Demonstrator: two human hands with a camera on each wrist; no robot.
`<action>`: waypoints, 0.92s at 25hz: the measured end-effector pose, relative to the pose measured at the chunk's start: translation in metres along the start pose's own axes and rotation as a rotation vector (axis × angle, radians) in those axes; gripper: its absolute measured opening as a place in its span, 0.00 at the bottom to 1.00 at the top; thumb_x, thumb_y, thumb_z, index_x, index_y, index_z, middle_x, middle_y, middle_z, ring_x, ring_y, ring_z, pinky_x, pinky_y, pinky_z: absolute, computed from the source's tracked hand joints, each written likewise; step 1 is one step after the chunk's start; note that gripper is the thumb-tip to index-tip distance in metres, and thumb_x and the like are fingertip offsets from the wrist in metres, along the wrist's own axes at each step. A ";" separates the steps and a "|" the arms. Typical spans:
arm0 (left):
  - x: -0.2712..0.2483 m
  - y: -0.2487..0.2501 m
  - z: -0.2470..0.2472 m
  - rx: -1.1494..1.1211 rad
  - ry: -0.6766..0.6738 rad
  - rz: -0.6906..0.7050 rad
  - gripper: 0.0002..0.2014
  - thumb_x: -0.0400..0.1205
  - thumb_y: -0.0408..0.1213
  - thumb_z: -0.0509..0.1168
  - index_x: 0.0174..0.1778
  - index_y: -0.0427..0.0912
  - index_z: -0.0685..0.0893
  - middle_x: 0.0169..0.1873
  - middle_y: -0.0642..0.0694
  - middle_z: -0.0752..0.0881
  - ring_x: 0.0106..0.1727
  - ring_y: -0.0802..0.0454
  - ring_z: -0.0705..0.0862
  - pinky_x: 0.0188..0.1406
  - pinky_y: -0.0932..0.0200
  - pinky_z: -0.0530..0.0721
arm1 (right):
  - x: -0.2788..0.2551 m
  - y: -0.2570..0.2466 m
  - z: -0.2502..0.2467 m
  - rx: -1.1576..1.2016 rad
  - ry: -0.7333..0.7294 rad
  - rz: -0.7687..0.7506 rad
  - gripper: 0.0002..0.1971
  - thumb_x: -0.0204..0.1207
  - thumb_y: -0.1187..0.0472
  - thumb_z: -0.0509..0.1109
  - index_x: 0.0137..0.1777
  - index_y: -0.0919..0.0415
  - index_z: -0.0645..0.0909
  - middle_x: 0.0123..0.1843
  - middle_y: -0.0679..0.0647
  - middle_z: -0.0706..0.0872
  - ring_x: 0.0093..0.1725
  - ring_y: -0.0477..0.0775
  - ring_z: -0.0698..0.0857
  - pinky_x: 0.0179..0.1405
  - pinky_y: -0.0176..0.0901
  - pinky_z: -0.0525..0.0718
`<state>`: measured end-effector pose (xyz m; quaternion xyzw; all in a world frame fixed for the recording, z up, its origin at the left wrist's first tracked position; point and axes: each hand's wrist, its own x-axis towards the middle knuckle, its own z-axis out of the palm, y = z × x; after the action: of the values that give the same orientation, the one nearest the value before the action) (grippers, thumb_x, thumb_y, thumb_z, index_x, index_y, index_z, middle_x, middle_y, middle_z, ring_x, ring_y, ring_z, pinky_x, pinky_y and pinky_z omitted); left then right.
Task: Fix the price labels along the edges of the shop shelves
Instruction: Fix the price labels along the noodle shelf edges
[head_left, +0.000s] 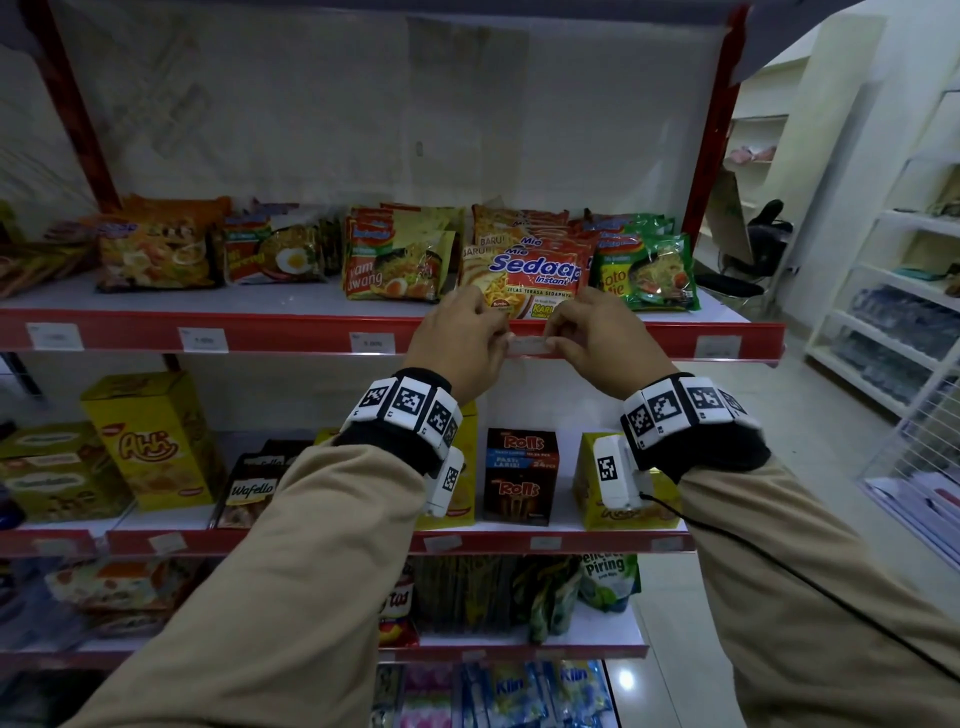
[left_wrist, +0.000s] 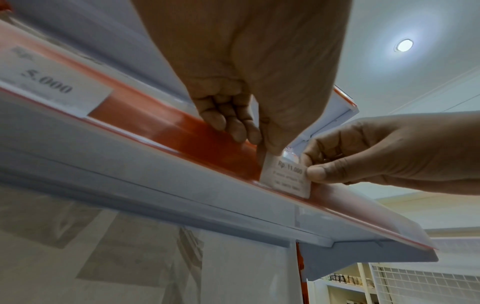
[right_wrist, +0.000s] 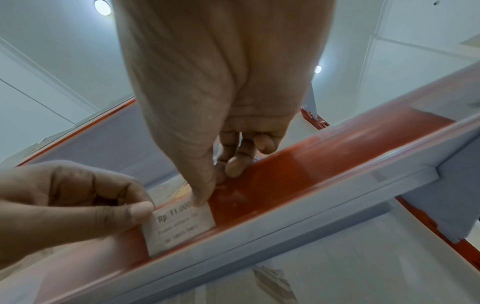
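Mid-step: seating one price label (head_left: 527, 345) in the top shelf's red edge strip (head_left: 291, 332), just below the Sedaap packets (head_left: 530, 275). Left hand (head_left: 460, 338) pinches its 9 o'clock end, right hand (head_left: 597, 338) its 3 o'clock end. Next, I'd judge: press the label's bottom edge into the channel, level it.

Noodle packets (head_left: 535, 275) on upper shelf, snack boxes (head_left: 521, 475) below, ceiling lamp (left_wrist: 404, 45)

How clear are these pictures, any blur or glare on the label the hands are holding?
Head view: dim, price label too blurred to read. Left wrist: ceiling lamp flares; "Rp 11.000" is soft. Right wrist: sharpest, "Rp. 11.000" legible, smaller lines blurred.
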<state>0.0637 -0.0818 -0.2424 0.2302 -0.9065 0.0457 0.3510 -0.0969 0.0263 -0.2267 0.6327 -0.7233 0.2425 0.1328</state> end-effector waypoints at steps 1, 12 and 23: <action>0.001 0.000 0.000 0.024 -0.011 0.007 0.11 0.82 0.43 0.63 0.49 0.39 0.84 0.42 0.47 0.71 0.47 0.50 0.70 0.41 0.57 0.66 | 0.000 0.000 0.000 -0.015 -0.010 0.002 0.05 0.75 0.58 0.72 0.50 0.56 0.85 0.47 0.50 0.74 0.55 0.58 0.76 0.55 0.51 0.76; -0.001 -0.002 -0.003 0.006 -0.002 0.038 0.10 0.83 0.41 0.64 0.51 0.38 0.85 0.47 0.41 0.80 0.51 0.43 0.75 0.41 0.56 0.69 | -0.001 -0.001 0.002 0.031 0.025 0.038 0.05 0.73 0.60 0.74 0.48 0.56 0.84 0.47 0.54 0.79 0.52 0.57 0.78 0.53 0.52 0.78; -0.001 -0.006 0.000 0.043 0.072 0.080 0.07 0.80 0.38 0.66 0.49 0.39 0.80 0.47 0.41 0.80 0.49 0.42 0.76 0.39 0.55 0.72 | -0.011 -0.001 0.020 0.043 0.259 0.107 0.10 0.70 0.61 0.76 0.49 0.59 0.81 0.52 0.57 0.79 0.56 0.58 0.73 0.51 0.45 0.72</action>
<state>0.0673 -0.0869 -0.2442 0.1995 -0.9005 0.0873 0.3764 -0.0921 0.0252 -0.2490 0.5593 -0.7276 0.3444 0.1980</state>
